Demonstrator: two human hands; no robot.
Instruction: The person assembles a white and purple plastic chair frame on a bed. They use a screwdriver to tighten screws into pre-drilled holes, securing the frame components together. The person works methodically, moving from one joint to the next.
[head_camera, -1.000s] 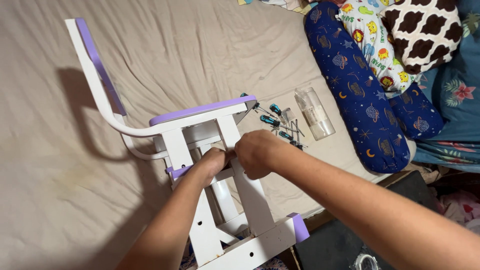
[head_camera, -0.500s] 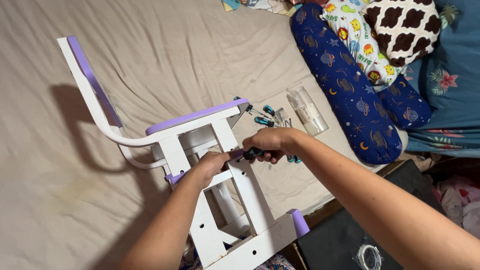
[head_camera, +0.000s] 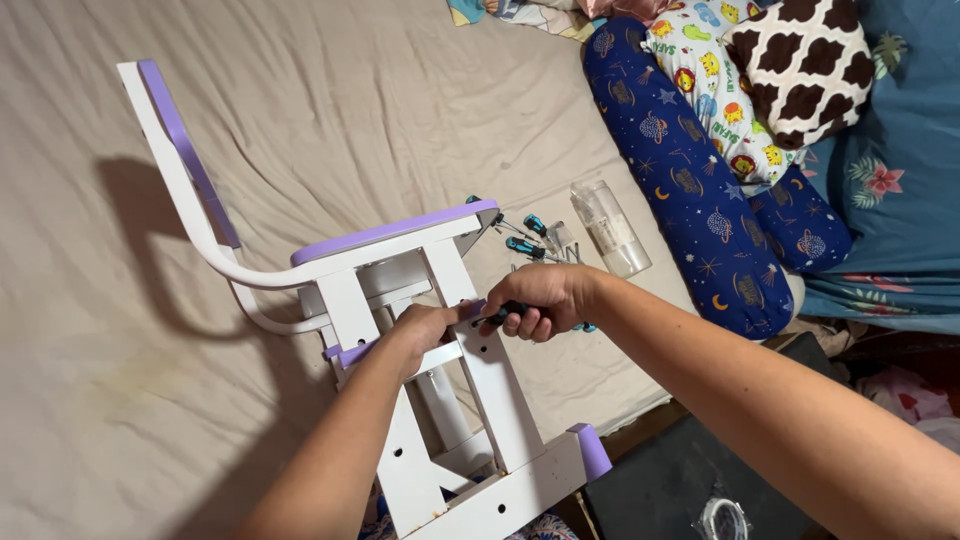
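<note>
A white and purple chair (head_camera: 370, 255) lies on its side on a beige bed sheet (head_camera: 330, 110). My left hand (head_camera: 425, 330) presses on a white crossbar between the chair's legs, thumb toward a purple fitting. My right hand (head_camera: 540, 298) is closed around a screwdriver (head_camera: 500, 315) with a black and teal handle, its tip pointing at the white leg by my left thumb. The two hands almost touch.
Several teal-handled screwdrivers (head_camera: 530, 240) and a clear plastic tube (head_camera: 610, 228) lie on the sheet beyond the chair. A dark blue bolster (head_camera: 690, 170) and patterned pillows (head_camera: 790, 70) lie at the right. A black case (head_camera: 660, 480) sits below the bed edge.
My right hand has slid right off the crossbar, and the screwdriver in it now shows. The view has shifted slightly. My left hand stays on the crossbar.
</note>
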